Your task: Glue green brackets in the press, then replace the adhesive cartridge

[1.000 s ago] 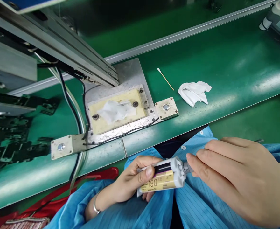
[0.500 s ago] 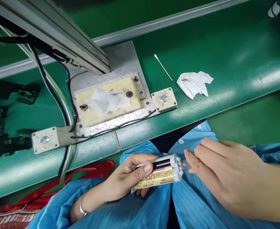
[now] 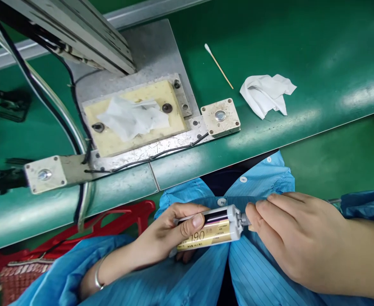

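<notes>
A two-part glue cartridge (image 3: 217,230) with a gold label reading 190 lies across my lap area, its capped end pointing right. My left hand (image 3: 177,231) is wrapped round its body, thumb on the label. At the other end, the fingers of my right hand (image 3: 289,229) are closed on the grey cap (image 3: 245,219) of the cartridge. Most of that cap is hidden behind the fingertips. Both hands are in front of my blue smock, below the bench edge.
On the green bench (image 3: 327,55) lie a cotton swab (image 3: 219,66) and a crumpled white wipe (image 3: 268,94). A fixture with a pale yellow block (image 3: 110,146) bears another wipe (image 3: 134,119), between two button boxes (image 3: 220,117). Cables (image 3: 55,97) hang left; a red chair (image 3: 120,219) stands below.
The view has shifted, so the bench things sit higher and the fixture further left. Both hands keep their grip on the cartridge and its cap, with little visible movement.
</notes>
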Demonstrator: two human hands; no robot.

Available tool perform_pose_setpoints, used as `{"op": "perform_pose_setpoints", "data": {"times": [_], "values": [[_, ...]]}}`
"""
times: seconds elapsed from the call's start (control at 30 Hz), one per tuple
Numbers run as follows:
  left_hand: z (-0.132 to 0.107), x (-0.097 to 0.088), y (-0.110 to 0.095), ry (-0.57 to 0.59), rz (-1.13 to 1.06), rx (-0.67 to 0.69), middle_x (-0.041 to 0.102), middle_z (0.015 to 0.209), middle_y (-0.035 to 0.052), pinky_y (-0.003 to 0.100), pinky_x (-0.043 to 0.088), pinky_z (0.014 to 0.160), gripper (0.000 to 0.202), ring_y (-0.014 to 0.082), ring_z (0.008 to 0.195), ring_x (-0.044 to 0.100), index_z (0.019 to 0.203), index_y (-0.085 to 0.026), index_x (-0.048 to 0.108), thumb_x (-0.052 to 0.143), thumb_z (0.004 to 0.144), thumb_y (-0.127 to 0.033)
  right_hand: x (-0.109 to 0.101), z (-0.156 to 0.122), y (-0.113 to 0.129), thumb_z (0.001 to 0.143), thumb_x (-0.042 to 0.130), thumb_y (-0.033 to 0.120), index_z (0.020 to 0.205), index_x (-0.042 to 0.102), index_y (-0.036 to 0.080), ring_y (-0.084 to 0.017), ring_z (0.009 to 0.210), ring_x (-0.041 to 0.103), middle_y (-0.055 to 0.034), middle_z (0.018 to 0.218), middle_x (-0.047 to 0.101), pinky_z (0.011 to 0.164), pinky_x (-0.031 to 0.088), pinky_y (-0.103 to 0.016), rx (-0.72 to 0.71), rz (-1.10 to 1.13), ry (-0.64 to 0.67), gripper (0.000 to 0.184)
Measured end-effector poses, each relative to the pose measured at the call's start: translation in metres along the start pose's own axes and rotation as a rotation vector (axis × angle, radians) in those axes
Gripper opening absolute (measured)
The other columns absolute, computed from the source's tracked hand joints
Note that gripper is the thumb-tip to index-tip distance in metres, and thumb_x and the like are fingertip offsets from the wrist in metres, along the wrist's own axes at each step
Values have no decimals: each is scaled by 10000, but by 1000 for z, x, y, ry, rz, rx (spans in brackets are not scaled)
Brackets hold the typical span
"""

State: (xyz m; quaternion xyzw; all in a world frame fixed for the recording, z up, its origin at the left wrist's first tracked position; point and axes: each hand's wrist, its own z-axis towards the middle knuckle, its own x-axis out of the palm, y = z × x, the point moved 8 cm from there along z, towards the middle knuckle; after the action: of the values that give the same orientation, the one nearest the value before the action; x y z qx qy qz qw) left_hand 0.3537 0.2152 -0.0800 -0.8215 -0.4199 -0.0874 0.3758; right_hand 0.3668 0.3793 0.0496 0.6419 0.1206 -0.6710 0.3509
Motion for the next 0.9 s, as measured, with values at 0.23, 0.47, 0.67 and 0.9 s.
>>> {"op": "perform_pose_setpoints", "data": {"times": [0.23, 0.47, 0.67, 0.9], "values": [[-3, -2, 9, -17, 21, -52, 591, 570, 12, 156, 374, 387, 538, 81, 414, 478, 906, -135, 750, 636, 843, -657, 7, 0, 3, 884, 428, 67, 889, 691, 88, -173, 578, 469, -83, 723, 611, 496, 347, -330, 16, 26, 6, 264], [-4, -1, -12, -83, 290, 135, 688, 723, 82, 210, 468, 548, 565, 166, 638, 588, 881, -131, 782, 565, 888, -653, 14, -2, 5, 876, 397, 47, 890, 686, 86, -175, 585, 497, -96, 746, 624, 493, 373, -324, 8, 74, 27, 292], [-15, 4, -30, -85, 433, 377, 682, 708, 67, 198, 435, 520, 363, 146, 582, 565, 944, -144, 755, 555, 958, -447, 1, -7, 8, 930, 406, 63, 1057, 706, 69, -170, 711, 605, -95, 876, 710, 576, 472, -313, -21, 23, 41, 326], [-20, 10, -40, -71, 512, 507, 676, 716, 72, 201, 428, 518, 266, 142, 574, 576, 920, -134, 715, 552, 972, -338, 1, -8, 12, 944, 391, 36, 1041, 706, 59, -183, 717, 641, -91, 883, 728, 570, 497, -329, -50, 14, 66, 330]]}}
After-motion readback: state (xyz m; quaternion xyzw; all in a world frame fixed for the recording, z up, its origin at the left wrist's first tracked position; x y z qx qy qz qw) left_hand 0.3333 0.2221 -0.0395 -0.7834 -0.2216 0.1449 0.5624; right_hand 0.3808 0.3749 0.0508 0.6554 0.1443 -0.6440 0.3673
